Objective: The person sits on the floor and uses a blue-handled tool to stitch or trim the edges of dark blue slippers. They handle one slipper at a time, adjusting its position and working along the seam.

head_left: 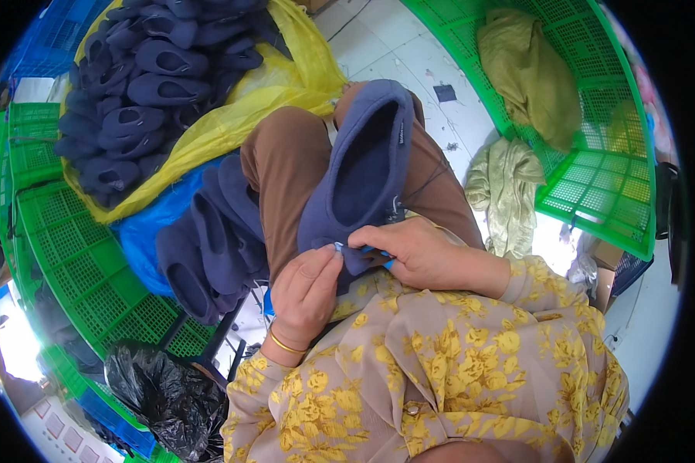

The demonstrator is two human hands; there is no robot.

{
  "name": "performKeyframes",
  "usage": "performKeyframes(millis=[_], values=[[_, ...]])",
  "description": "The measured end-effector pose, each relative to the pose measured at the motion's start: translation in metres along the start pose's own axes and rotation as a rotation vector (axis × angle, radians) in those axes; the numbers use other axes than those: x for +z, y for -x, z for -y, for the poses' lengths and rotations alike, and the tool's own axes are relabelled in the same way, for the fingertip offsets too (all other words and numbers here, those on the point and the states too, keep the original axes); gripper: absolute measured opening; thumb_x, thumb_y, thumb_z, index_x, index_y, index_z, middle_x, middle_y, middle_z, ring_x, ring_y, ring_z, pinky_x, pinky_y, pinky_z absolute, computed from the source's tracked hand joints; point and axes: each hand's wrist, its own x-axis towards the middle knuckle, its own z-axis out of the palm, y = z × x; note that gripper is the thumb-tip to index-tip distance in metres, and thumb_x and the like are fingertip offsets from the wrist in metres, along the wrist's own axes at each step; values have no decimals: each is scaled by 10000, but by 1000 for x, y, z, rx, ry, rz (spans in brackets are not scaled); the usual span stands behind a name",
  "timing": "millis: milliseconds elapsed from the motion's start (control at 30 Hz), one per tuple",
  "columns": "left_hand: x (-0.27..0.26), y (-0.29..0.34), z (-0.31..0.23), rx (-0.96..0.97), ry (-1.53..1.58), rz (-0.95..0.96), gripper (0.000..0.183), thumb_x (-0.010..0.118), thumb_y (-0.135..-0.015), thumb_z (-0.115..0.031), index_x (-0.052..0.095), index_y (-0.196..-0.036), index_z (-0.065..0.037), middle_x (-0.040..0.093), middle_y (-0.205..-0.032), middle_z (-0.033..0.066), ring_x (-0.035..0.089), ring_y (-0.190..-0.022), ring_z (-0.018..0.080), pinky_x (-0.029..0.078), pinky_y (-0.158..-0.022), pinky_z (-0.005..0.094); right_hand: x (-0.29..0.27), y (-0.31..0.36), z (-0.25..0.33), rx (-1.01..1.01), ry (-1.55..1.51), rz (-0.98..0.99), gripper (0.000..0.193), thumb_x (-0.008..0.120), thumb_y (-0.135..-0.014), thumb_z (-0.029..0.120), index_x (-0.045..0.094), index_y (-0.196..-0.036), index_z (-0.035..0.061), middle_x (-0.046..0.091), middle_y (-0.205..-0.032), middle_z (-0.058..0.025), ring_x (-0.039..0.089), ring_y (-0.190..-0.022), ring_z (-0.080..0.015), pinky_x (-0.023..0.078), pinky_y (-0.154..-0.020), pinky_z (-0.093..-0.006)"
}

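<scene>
A navy felt slipper (314, 208) rests across my lap, its opening facing up and its toe end toward me. My left hand (305, 289) is closed in a pinch at the toe edge, with a small pale blue bit at the fingertips. My right hand (421, 251) is closed on the same end, thumb pressed near the felt. Bright blue pieces show among its fingers; I cannot tell whether they are a tool or finger wraps. A dark thread (427, 184) trails over my right leg from beside the slipper.
Navy slippers (170, 58) fill a yellow bag (232, 116) at far left. More slippers (189, 289) lean together beside my left leg. Green plastic crates (73, 270) stand left and right, the right one holding olive cloth (529, 73). A black plastic bag (162, 393) sits at lower left.
</scene>
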Motion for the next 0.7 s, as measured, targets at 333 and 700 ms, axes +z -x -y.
performKeyframes(millis=[333, 700], values=[[1, -3, -4, -59, 20, -47, 220, 704, -694, 75, 687, -902, 5, 679, -930, 116, 660, -784, 252, 539, -682, 320, 8, 0, -1, 28, -28, -57, 469, 523, -678, -83, 515, -1105, 111, 658, -829, -155, 644, -802, -376, 500, -664, -453], [4, -3, -3, -119, 48, -68, 241, 733, -690, 68, 691, -916, -3, 685, -915, 109, 653, -774, 253, 530, -685, 317, 9, -2, -2, 27, -126, -83, 421, 495, -703, -98, 519, -1084, 80, 651, -845, -177, 644, -827, -378, 506, -703, -429]])
